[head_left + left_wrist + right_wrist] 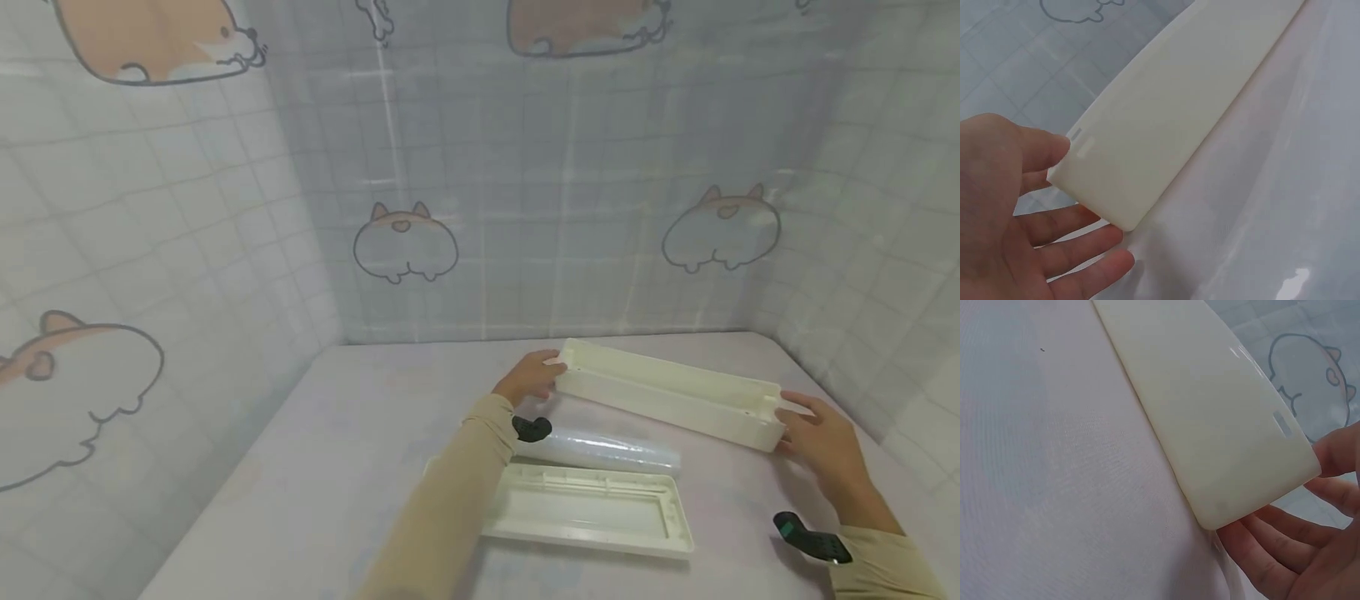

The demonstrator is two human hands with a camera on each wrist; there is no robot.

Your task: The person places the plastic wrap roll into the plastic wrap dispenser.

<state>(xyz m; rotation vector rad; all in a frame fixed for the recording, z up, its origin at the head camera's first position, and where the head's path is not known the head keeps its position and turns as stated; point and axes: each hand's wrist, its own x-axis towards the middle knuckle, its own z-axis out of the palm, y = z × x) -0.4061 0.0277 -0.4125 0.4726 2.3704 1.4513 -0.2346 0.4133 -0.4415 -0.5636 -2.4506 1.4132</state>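
Observation:
A long, narrow cream-white plastic box (667,400) is near the back right of the table, its hollow side showing in the head view. My left hand (531,375) holds its left end, the thumb at the upper edge and fingers around the end. At the opposite end, my right hand (821,433) grips it in the same way. The wrist views show the box's smooth outer side (1154,119), with small slots near each end. Nearer me lie a roll of clear plastic film (607,450) and a flat white plastic lid (592,546), partly hidden by my left sleeve.
A pale cloth covers the table (315,467). Curtains with a grid and cartoon dogs (480,208) hang at the back and both sides, the right one close to my right hand. A dark wrist strap piece (810,537) is by my right sleeve.

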